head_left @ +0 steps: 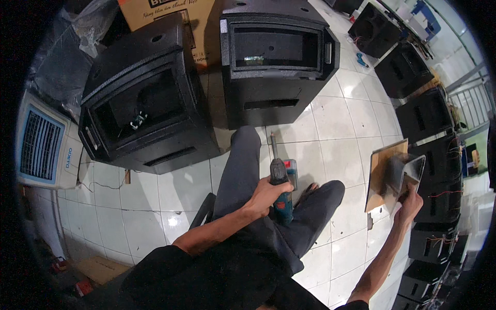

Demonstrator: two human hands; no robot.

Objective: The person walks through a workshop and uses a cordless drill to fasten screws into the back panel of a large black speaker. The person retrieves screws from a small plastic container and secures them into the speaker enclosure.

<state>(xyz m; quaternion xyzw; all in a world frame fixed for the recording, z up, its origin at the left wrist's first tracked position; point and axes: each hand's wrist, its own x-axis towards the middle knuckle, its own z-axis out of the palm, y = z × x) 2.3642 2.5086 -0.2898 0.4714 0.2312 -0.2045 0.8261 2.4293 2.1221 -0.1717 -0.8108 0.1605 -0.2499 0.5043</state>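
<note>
One drill point(279, 173), teal and black, sits inside the curl of the left hand point(267, 195), its bit point(274, 144) pointing away from the person toward two black boxes and its rear end above the lap, between the knees. The left hand is closed around the drill's body, the fingers wrapped over it; whether one presses the trigger cannot be told. Well apart, out to the right, the right hand point(411, 203) is grasping a grey angled piece point(407, 169) by its near end, with little gap between thumb and fingers. Just beyond that grip, on its left, a brown board point(380, 178) stands out behind the grey piece; whether the hand holds both is hard to tell. Ahead of the knees, the left box point(135, 59) is turned at an angle and the right box point(268, 88) faces the person, both on the tiled floor point(330, 124).
</note>
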